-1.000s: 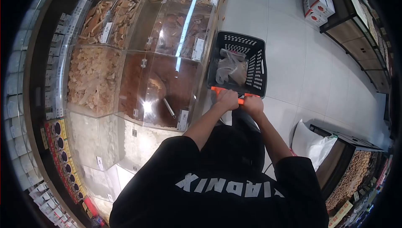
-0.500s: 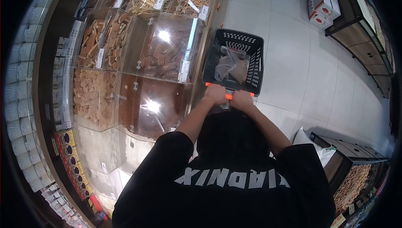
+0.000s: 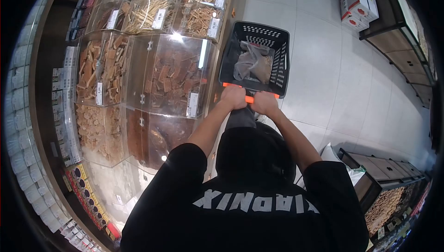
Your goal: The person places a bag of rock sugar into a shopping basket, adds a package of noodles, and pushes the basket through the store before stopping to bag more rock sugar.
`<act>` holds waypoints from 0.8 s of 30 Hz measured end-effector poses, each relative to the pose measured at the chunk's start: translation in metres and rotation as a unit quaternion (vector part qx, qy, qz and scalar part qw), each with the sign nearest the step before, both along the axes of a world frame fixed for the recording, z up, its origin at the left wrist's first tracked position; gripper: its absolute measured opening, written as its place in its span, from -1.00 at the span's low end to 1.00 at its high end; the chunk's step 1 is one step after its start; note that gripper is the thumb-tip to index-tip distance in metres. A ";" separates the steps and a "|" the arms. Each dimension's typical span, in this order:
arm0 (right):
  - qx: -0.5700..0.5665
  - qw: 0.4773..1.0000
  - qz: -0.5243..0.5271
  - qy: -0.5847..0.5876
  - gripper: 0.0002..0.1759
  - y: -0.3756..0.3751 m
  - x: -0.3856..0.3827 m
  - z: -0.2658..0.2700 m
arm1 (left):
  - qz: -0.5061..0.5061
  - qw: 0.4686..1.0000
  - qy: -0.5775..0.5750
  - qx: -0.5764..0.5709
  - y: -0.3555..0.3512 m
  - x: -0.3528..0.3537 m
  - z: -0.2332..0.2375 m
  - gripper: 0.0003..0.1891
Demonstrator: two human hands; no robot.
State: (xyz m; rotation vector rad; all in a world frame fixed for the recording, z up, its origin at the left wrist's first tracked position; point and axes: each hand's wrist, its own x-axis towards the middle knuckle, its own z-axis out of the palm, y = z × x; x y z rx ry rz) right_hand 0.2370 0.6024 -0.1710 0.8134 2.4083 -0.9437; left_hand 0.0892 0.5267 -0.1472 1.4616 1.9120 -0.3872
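Both my hands grip the orange handle (image 3: 249, 99) of a black plastic shopping basket. My left hand (image 3: 233, 97) is wrapped round its left part, and my right hand (image 3: 265, 102) closes on the right part, a short gap between them. Beyond my hands, the basket (image 3: 226, 69) has perforated walls. In it lies a clear plastic bag (image 3: 252, 64) with light-brown contents that I cannot make out. My black sleeves and shirt with pale lettering fill the lower middle.
Along the left run clear-lidded bulk bins (image 3: 173, 71) holding dried goods, with price tags. Grey floor tiles (image 3: 314, 67) stretch on the right. Printed cartons (image 3: 358, 2) are stacked at the upper right, beside a wooden shelf unit (image 3: 397, 53). Another display unit (image 3: 388, 168) stands at the lower right.
The bins on the left have shifted down in view as I move forward along them. The basket sits slightly higher in view, and both hands keep their hold on its handle.
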 end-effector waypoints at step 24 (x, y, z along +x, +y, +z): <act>0.031 0.998 0.010 -0.050 -0.55 0.125 -0.071 -0.013 | -0.028 0.995 -0.081 0.048 0.125 -0.077 -0.021 -0.77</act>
